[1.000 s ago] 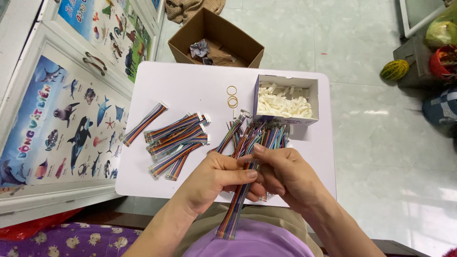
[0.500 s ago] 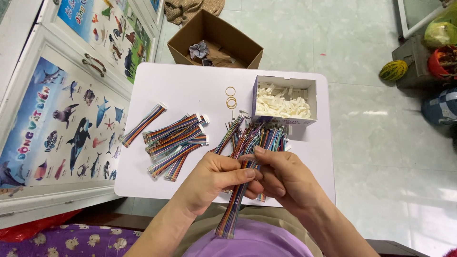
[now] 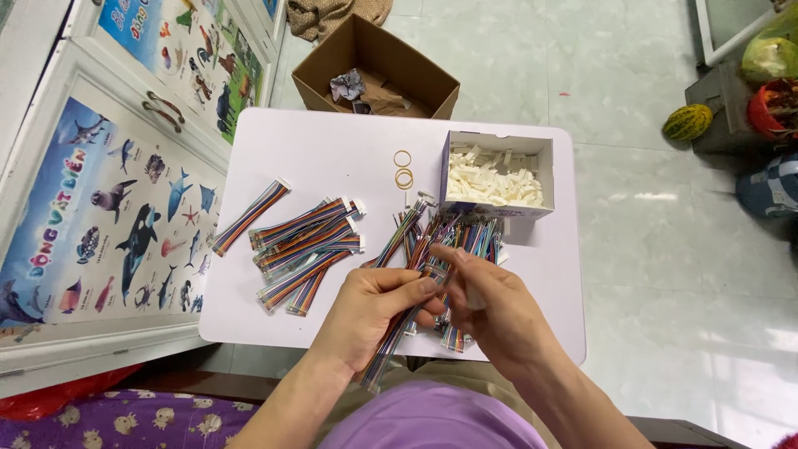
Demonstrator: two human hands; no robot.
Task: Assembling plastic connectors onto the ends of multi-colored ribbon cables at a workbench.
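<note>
Both hands meet over the near edge of the white table (image 3: 332, 158). Left hand (image 3: 366, 312) has its grip closed on a rainbow ribbon cable (image 3: 397, 337), which runs slanted from the fingers down past the table edge toward the lap. Right hand (image 3: 490, 312) is closed narrow at the cable's upper end, thumb and fingertips pinching; whether it holds anything else besides the cable cannot be told. Risk, as judged: the cable's lower end hangs off the table unsupported, so a loosened pinch would let it slide to the lap or floor. The loose heap of cables (image 3: 453, 237) lies just beyond the knuckles, touching the hands' working space; its ends could snag the held cable and drag strands out of the pile. To the left, a sorted stack of cables (image 3: 307, 249) with white ends, and one single cable (image 3: 249, 216) lying apart from it. Far right on the table, an open white box of white plastic pieces (image 3: 495, 179), with rubber bands (image 3: 403, 170) just left of it. The heap stands between the hands and that box. A brown cardboard box (image 3: 374, 71) sits on the floor beyond the table.
</note>
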